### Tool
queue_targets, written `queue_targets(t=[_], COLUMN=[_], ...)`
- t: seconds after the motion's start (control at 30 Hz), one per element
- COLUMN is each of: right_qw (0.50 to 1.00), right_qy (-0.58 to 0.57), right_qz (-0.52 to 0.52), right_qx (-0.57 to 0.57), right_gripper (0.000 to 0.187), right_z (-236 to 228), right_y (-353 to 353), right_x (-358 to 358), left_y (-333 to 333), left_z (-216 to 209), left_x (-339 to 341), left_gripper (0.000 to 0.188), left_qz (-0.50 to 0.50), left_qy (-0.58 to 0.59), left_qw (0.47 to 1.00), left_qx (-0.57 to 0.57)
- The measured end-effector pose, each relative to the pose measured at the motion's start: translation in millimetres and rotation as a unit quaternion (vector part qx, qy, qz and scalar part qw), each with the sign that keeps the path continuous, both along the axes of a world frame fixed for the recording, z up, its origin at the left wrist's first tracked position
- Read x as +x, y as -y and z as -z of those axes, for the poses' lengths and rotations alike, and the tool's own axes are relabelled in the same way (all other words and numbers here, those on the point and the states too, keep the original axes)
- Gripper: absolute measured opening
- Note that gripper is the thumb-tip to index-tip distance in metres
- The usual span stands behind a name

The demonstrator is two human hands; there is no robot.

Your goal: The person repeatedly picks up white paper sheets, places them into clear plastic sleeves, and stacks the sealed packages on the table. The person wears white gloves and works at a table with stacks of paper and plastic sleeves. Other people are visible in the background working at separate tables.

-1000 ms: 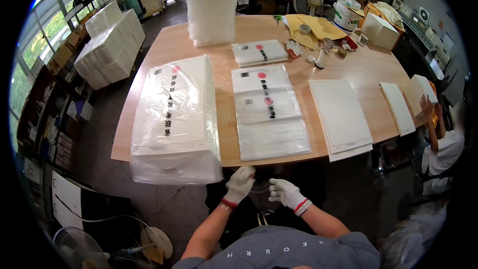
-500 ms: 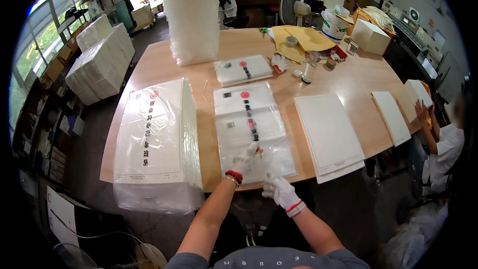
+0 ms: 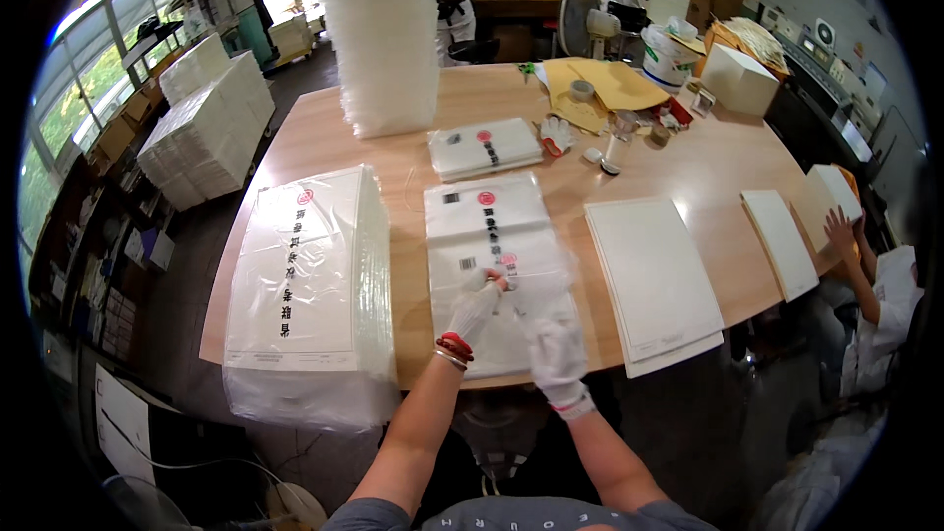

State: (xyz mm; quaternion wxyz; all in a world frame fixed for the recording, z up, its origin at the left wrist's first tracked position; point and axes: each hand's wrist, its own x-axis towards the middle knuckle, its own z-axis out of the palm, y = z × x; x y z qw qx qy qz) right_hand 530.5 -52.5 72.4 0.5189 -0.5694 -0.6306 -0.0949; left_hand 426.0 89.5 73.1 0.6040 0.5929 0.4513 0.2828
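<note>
A stack of clear plastic bags (image 3: pixel 457 226) with dark characters and red round marks lies flat at the table's middle, close to me. Over its near half, my left hand (image 3: pixel 477 305), in a white glove with bare fingertips, has its fingers closed on the top plastic bag. The film beside those fingers looks raised and hazy. My right hand (image 3: pixel 558 354), also gloved in white, is over the near right corner of the bags; motion smears its fingers. To the left stands a tall stack of white sheets in plastic bags (image 3: pixel 324 265).
White sheets (image 3: pixel 654 275) lie to the right, with a narrower stack (image 3: pixel 777 241) beyond. Farther back are folded bags (image 3: pixel 482 147), a tall white stack (image 3: pixel 388 49), a white glove (image 3: pixel 558 133) and yellow paper (image 3: pixel 619 84). A co-worker's hands (image 3: pixel 843 231) touch a white block at the right edge.
My left hand has moved slightly up, and the film by it has lifted. My right hand has come inward from the near table edge onto the bags.
</note>
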Motion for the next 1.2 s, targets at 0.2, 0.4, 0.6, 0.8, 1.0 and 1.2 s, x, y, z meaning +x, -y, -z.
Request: queue_targets(t=[0.2,0.4,0.6,0.8,1.0,1.2], right_qw=[0.921,0.942,0.941,0.948,0.943,0.928], right_qy=[0.206,-0.058,0.149,0.220,0.126,0.303], right_qz=[0.160,-0.180,0.114,0.129,0.242,0.013], right_qx=[-0.288,-0.278,-0.281,-0.190,-0.189,-0.215], right_gripper=[0.030,0.025,0.056,0.043,0.018,0.011], right_z=[60,87,11,42,19,-42], right_y=[-56,-2,97,113,104,160], right_x=[-20,-7,119,172,182,59], left_y=[24,49,80,127,193,204], left_z=[-60,-56,-48,-58,-36,31], left_x=[-3,-24,-51,-55,-17,36], left_gripper=[0.034,0.054,0.065,0.055,0.024,0.044], left_qz=[0.106,0.099,-0.018,-0.143,0.251,0.134], left_qy=[0.063,-0.070,-0.175,-0.078,0.070,0.298], left_qw=[0.989,0.964,0.846,0.813,0.939,0.787], left_qx=[0.087,0.236,0.503,0.559,0.225,-0.523])
